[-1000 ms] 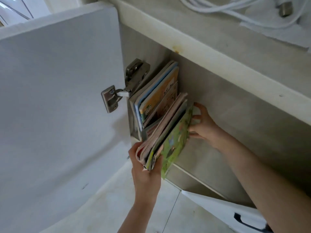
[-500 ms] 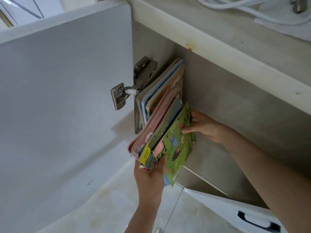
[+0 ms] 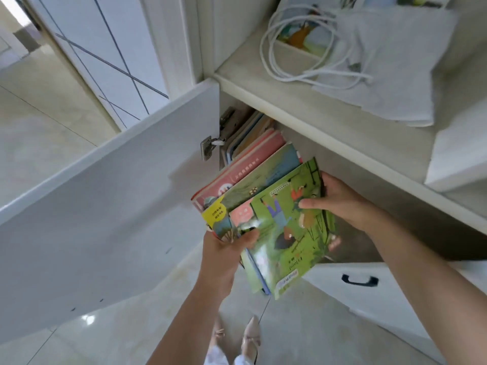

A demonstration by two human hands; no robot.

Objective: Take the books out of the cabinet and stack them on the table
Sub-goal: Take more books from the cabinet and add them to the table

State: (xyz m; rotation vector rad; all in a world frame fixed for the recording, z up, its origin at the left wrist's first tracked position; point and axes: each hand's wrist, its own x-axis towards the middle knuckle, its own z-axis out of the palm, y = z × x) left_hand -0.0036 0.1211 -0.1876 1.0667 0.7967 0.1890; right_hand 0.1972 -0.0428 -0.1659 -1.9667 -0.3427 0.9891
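Two hands on one bundle of books [image 3: 266, 206], held at the cabinet [image 3: 342, 154] mouth, tilted, near end sticking out over the floor [image 3: 79, 338].

L hand [image 3: 224, 248]: gripping bundle's near-left corner from below, thumb curled over the top cover, fingers wrapped under. R hand [image 3: 340, 198]: pinching far-right edge of the top green book [image 3: 290, 233], thumb on the cover, fingers behind the edge.

Bundle = several thin picture books fanned out: green on top, a green/blue one under it, pink/red one [image 3: 253, 164] lowest and furthest left. Exact count: can't tell.

More books [image 3: 247, 133] upright inside cabinet, far-left, packed against the side wall just beside the hinge [image 3: 210, 146]. They're behind the bundle; touching or not, can't tell.

Door [image 3: 105, 206] swung open to the left, white. Shelf top [image 3: 329, 114] above the opening carries a coiled white cable [image 3: 290, 56], a folded white cloth [image 3: 395, 61] and a white box [image 3: 461, 154] at far right. White drawer w/ dark handle [image 3: 359, 280] below-right of the opening. Person's shoes [image 3: 250, 335] visible on the floor tiles, near edge.
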